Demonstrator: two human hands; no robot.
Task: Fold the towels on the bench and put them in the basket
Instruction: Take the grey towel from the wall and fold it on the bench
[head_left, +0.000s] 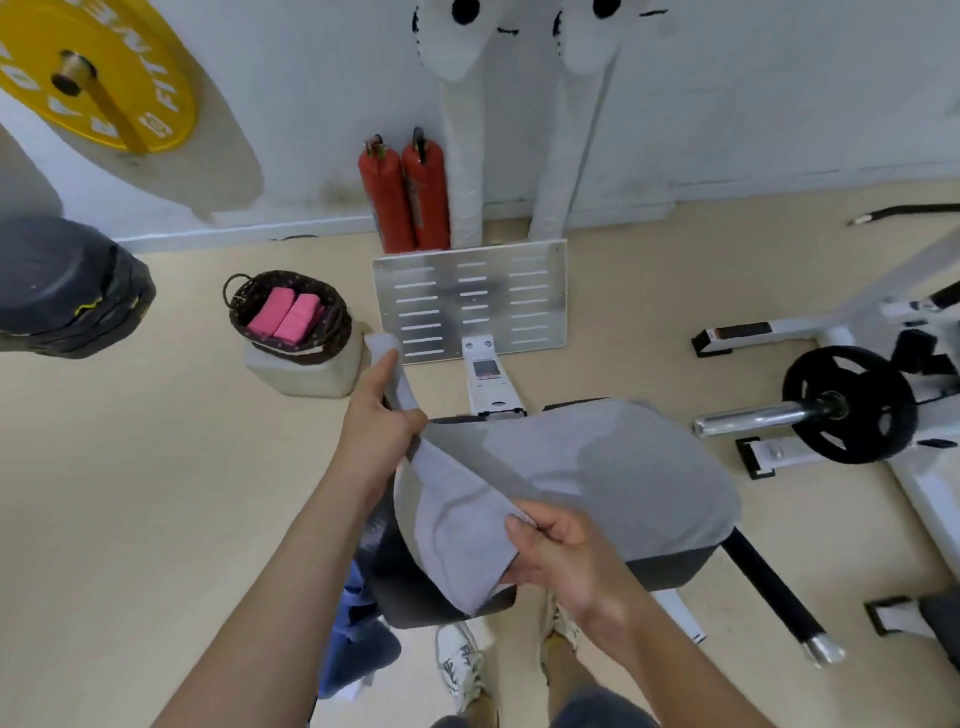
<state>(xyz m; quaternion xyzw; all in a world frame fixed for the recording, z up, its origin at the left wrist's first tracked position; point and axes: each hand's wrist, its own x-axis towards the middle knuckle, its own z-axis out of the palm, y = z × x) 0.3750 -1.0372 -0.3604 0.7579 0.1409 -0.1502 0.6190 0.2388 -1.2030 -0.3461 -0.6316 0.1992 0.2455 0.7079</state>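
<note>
Head view: a grey towel (597, 467) lies spread over the dark pad of the bench (670, 566), covering most of its top and hanging a little over the right edge. Its left part is lifted off the pad.

The left hand (374, 421) grips the towel's far-left edge. Its fingers are curled round the cloth, and a strip of towel sticks up past the thumb toward the far side. The right hand (561, 545) pinches the near edge of the lifted part, thumb on top and fingers curled beneath. The cloth between the two hands sags in a loose fold, and a corner hangs down in front of the pad's near end.

Far left of the bench, a dark woven basket (332, 343) sits on a pale block (306, 376) on the floor. Two folded pink towels (288, 314) lie side by side in it.

Beyond the bench a slotted metal plate (470, 299) stands at the frame's far end. Behind it two red extinguishers (405, 197) stand against the wall beside two white padded posts (462, 171). A yellow weight disc (98, 73) hangs at the upper left. To the right is a black disc (849, 405) on a chrome bar.

Near the bench's near-left side, blue cloth (358, 639) lies on the floor. The person's shoes (460, 665) show below the hands.
</note>
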